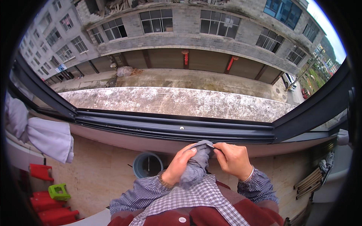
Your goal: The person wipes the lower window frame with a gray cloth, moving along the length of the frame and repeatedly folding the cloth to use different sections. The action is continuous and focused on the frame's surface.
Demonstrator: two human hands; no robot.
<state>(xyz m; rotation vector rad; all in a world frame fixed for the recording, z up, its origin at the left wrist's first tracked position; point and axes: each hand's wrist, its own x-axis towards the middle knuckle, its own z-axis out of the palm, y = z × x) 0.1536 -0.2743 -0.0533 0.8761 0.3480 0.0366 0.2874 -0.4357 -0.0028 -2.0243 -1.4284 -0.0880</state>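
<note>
A crumpled grey cloth (195, 166) is bunched in my left hand (176, 167), its top standing close to the near edge of the window sill. The thumb lies across the cloth's side. My right hand (235, 160) pinches a thin metal tool (209, 145) between thumb and fingers. The tool's tip touches a fold at the top of the cloth; the rest is hidden in my fingers, so its kind is unclear. Just beyond both hands runs the dark metal track (181, 124) of a window.
Below left of the sill stands a blue bucket (135, 166) with dark contents. A pale curtain (51, 138) hangs tied at left, above red stools (42, 172) and a small green stool (58, 192). Folded slatted furniture (309, 180) leans at right. Outside lies a weathered concrete ledge (169, 99).
</note>
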